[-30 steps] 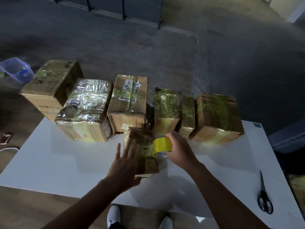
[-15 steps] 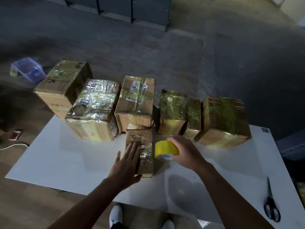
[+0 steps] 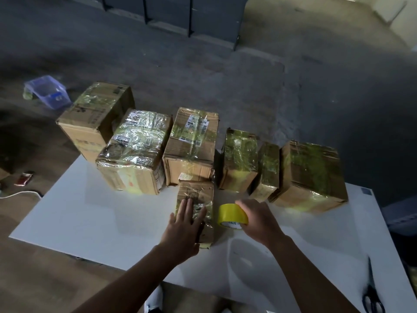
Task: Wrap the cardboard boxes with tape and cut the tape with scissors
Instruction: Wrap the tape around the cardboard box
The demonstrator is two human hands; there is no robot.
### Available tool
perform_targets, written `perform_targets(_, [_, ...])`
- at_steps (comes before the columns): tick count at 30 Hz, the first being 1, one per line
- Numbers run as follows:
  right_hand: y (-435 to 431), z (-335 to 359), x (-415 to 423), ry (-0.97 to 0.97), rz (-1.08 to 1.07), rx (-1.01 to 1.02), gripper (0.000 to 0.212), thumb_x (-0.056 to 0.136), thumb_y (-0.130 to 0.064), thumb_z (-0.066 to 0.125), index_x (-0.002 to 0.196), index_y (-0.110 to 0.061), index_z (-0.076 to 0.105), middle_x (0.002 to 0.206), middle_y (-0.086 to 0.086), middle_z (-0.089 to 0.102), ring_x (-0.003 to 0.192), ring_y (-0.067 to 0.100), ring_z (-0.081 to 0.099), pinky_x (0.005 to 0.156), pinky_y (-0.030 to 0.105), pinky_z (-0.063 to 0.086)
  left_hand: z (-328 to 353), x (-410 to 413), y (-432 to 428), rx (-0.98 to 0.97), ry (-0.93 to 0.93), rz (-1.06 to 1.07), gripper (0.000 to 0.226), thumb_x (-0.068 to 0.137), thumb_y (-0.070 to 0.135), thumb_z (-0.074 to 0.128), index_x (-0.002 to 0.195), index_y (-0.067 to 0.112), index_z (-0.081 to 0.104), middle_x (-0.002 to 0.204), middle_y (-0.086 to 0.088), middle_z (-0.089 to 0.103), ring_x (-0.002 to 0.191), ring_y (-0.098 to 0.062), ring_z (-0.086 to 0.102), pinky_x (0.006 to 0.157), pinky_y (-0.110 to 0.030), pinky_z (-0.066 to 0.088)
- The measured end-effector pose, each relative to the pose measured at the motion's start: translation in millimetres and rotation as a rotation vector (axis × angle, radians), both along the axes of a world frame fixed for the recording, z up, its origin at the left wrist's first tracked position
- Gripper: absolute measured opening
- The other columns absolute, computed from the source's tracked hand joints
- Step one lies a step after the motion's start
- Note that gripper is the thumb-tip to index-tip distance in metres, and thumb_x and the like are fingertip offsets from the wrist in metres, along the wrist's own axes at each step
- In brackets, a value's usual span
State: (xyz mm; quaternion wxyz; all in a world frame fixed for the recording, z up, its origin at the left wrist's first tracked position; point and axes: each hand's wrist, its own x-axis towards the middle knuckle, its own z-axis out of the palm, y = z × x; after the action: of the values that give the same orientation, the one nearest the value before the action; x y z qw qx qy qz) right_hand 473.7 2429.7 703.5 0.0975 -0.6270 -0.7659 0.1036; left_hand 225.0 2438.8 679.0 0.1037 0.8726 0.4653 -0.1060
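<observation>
Pressing small box point(image 3: 199, 192), left hand point(image 3: 184, 230) flat; right hand point(image 3: 259, 220) grips tape roll point(image 3: 230, 213), "MADE IN".

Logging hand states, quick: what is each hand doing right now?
Left hand: open, fingers flat on the small box.
Right hand: closed around the tape roll.

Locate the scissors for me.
Head view: the scissors lie at the near right corner of the white table, apart from the right hand gripping the yellow tape roll.
</observation>
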Motion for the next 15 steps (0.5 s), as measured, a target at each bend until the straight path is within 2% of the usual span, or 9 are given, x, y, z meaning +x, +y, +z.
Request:
perform_targets(5, [5,-16,-4,-0.080,-0.004,-0.107,0.053,0.080,-0.022,0.067,0.131,-0.015,0.054,0.122,0.008,0.061,0.113,0.029,0.055,0.088,0.036,0.040,-5,-5,3,0.019,-0.046,-0.036,0.092,0.091,0.052,0.048,0.152,0.022,-0.015,0.155,-0.026,-0.020,0.142,-0.043,-0.021,0.118,-0.051,0.014])
perform_targets(8, [7,-26,-18,-0.068,-0.024,-0.152,0.056,0.080,-0.033,0.067,0.131,-0.018,0.050,0.123,0.003,0.058,0.113,0.025,0.052,0.085,0.032,0.035,-8,-10,3,0.021,-0.085,-0.065,0.089,0.093,0.052,0.048,0.153,0.023,-0.011,0.156,-0.024,-0.018,0.140,-0.043,-0.024,0.118,-0.054,0.015])
perform_targets(11, [-4,-34,-20,0.024,-0.094,-0.251,0.056,0.077,-0.036,0.070,0.126,-0.020,0.047,0.119,0.000,0.056,0.110,0.020,0.051,0.080,0.030,0.035,-11,-14,4,0.041,-0.106,-0.132,0.087,0.094,0.051,0.048,0.153,0.024,-0.009,0.157,-0.022,-0.014,0.140,-0.044,-0.023,0.117,-0.057,0.014])
perform_targets(15, [-23,-36,-8,0.263,-0.265,-0.432,0.059,0.078,-0.032,0.069,0.128,-0.029,0.039,0.118,-0.005,0.049,0.102,0.015,0.053,0.073,0.024,0.040,-12,-12,15,0.079,-0.114,-0.275,0.084,0.095,0.049,0.047,0.153,0.025,-0.010,0.156,-0.020,-0.017,0.138,-0.042,-0.028,0.116,-0.053,0.003])
